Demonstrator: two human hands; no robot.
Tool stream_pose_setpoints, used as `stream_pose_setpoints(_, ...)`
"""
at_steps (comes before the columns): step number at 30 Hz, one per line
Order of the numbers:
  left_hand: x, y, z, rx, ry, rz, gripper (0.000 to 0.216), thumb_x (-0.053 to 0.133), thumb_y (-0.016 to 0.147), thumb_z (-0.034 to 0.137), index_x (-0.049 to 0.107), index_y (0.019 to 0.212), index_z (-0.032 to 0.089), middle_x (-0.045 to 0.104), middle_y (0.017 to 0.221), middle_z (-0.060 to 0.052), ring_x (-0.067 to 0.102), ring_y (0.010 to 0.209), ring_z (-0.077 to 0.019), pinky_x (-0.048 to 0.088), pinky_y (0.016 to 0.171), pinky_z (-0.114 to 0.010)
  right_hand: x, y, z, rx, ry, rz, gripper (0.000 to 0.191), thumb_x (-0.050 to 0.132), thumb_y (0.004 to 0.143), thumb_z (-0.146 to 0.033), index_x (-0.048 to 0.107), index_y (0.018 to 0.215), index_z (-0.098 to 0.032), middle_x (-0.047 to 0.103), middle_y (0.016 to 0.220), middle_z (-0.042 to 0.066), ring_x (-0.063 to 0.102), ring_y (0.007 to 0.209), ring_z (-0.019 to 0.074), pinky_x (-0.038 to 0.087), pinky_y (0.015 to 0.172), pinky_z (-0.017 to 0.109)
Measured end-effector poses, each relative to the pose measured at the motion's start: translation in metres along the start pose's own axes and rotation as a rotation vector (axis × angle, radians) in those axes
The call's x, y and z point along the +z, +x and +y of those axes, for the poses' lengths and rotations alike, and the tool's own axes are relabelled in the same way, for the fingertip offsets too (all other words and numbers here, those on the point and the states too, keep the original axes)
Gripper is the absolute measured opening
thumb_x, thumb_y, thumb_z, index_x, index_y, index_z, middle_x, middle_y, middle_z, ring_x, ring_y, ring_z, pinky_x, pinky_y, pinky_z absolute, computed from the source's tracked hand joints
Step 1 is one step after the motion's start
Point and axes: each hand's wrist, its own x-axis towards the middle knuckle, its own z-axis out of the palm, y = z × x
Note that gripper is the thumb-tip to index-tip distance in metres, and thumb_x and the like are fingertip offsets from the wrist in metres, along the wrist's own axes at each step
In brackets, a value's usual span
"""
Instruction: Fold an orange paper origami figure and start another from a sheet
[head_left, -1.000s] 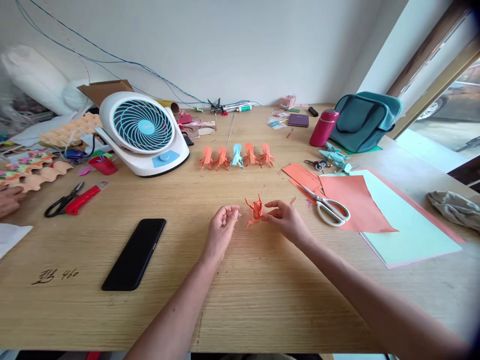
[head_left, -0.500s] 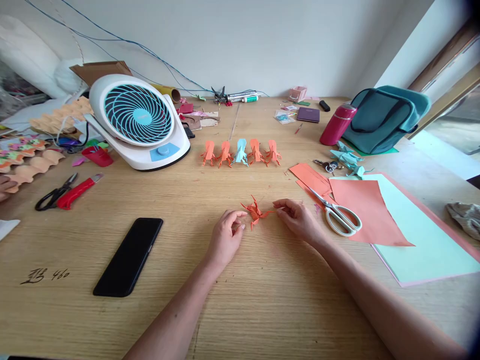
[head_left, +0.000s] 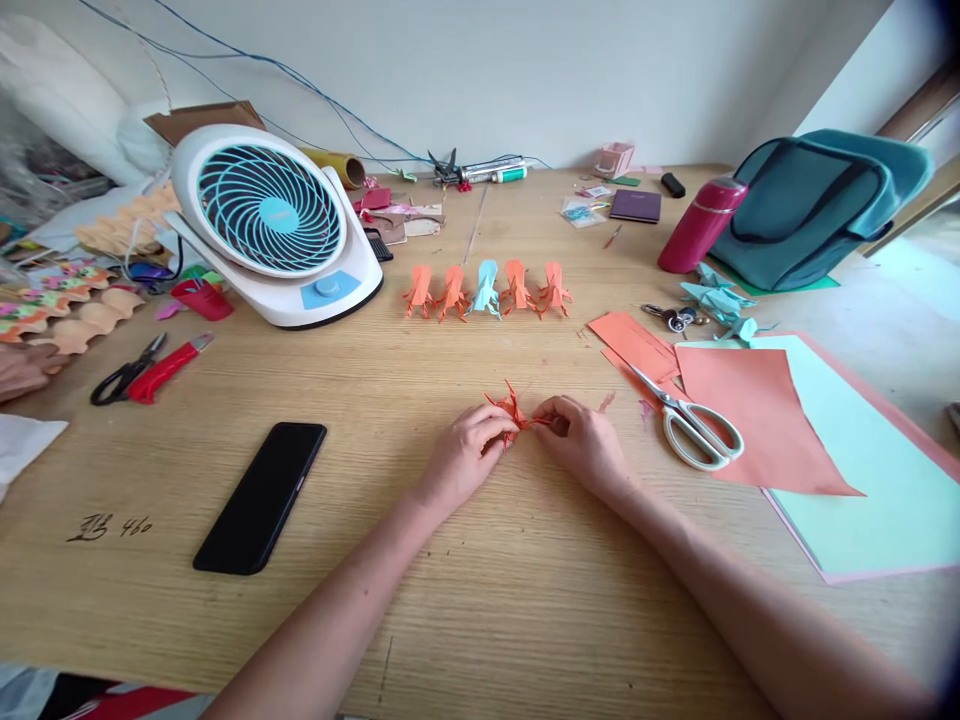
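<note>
A small orange folded-paper figure (head_left: 514, 410) with thin legs sits on the wooden table (head_left: 525, 600) between my hands. My left hand (head_left: 465, 452) pinches its left side with curled fingers. My right hand (head_left: 583, 440) pinches its right side. Beyond them stands a row of finished paper figures (head_left: 486, 288), orange with one light blue in the middle.
White-handled scissors (head_left: 694, 425) lie on orange paper sheets (head_left: 750, 410) over a pale green sheet (head_left: 862, 470) at right. A black phone (head_left: 261, 495) lies at left. A white and blue fan (head_left: 274, 225), red cutter (head_left: 161, 370), pink bottle (head_left: 699, 225) and teal bag (head_left: 817, 205) stand farther back.
My left hand has closed in from the left and taken hold of the orange figure. My right hand keeps its pinch on the other side. The view has shifted slightly.
</note>
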Motion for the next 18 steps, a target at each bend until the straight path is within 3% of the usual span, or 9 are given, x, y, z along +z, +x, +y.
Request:
stream_pose_setpoints(7, -0.008, 0.004, -0.006, 0.013, -0.024, -0.063, 0.023, 0.061, 0.087, 0.004, 0.069, 0.098, 0.022, 0.068, 0.106, -0.003, 0.065, 0.099, -0.0171, 0.051, 0.087, -0.028, 0.005, -0.002, 0.0, -0.039, -0.081, 0.037, 0.004, 0.064, 0.084, -0.024, 0.067, 0.084, -0.023, 0.07, 0.08, 0.001, 0.062, 0.068, 0.0156, 0.041, 0.062, 0.025)
stream_pose_setpoints(18, -0.02, 0.009, -0.017, 0.225, 0.153, -0.214, 0.016, 0.055, 0.095, 0.011, 0.066, 0.103, 0.019, 0.066, 0.11, -0.006, 0.065, 0.102, -0.0168, 0.052, 0.091, -0.029, 0.008, 0.0, -0.008, -0.029, -0.255, 0.037, 0.008, 0.062, 0.087, -0.022, 0.066, 0.094, -0.024, 0.073, 0.091, 0.003, 0.068, 0.083, 0.0209, 0.043, 0.066, 0.029)
